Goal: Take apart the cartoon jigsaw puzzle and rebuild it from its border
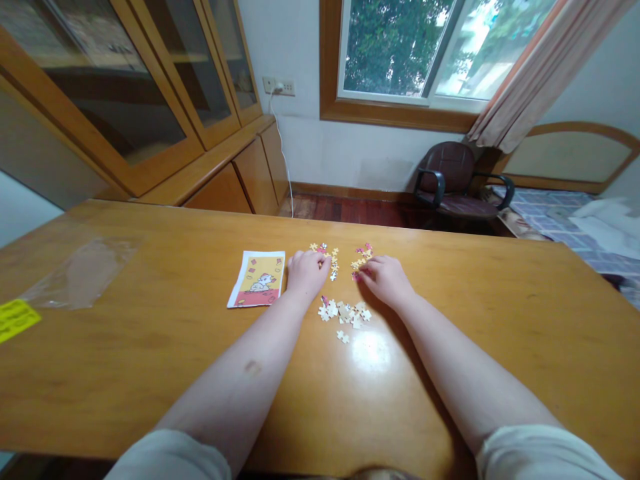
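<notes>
My left hand (306,272) rests with curled fingers at the left group of jigsaw puzzle pieces (335,263); whatever is under its fingertips is hidden. My right hand (387,279) has its fingers bent together at the right group of puzzle pieces (359,263), with a pink-red piece at the fingertips. Both groups show mostly yellow and pink faces. Nearer to me lies a pile of pale puzzle pieces (345,312), mostly blank side up. Just left of my left hand is a picture card (259,280) with a white cartoon animal on yellow and pink.
Everything lies on a wooden table (175,373). A clear plastic bag (85,273) and a yellow label (17,320) are at the left. Beyond the far edge stand a glass-door cabinet (195,143) and a dark office chair (457,180); a bed (565,220) is at the right.
</notes>
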The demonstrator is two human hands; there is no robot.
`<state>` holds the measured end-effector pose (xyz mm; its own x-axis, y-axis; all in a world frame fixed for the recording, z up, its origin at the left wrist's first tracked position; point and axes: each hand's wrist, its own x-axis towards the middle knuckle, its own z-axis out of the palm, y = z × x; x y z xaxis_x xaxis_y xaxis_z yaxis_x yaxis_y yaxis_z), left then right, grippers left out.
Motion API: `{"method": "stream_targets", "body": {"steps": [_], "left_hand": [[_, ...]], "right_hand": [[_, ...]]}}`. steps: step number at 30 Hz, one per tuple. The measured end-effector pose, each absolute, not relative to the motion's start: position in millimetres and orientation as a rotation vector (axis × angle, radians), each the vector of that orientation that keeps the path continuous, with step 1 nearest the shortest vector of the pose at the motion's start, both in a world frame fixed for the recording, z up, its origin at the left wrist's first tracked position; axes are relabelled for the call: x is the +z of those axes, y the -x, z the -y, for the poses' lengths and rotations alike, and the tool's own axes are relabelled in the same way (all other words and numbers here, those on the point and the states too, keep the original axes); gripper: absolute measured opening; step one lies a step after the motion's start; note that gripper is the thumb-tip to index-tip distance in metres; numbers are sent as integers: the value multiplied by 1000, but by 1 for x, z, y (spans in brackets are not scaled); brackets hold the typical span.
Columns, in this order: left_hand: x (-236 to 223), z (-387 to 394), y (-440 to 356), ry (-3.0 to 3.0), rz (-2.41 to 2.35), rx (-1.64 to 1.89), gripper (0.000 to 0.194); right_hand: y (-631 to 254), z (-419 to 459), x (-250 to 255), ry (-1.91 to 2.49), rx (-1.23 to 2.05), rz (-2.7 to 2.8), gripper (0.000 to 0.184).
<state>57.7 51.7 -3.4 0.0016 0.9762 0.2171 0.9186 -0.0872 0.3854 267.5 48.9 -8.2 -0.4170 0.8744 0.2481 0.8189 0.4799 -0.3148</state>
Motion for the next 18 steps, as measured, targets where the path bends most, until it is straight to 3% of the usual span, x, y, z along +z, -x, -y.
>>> {"method": "stream_targets", "body": {"steps": [4,9,12,15,18], "left_hand": [[-6,-52,-57,-2152,-2016,686,34],[-9,-53,-57,-2159,-2004,725,35],[-11,-54,-57,-2151,-1979,770,35],[-15,-56,-57,-2169,-1819,868,36],[-18,-57,-56,-2208,-1526,945,32]], "right_hand": [[-249,-32,0,1010,495,2626,27],[-239,-25,-1,958,674,2639,27],[-240,-26,-5,1017,1029,2460,14],[-243,-29,-8,1140,1398,2140,15],[-249,-38,-11,1240,1365,1849,21]]}}
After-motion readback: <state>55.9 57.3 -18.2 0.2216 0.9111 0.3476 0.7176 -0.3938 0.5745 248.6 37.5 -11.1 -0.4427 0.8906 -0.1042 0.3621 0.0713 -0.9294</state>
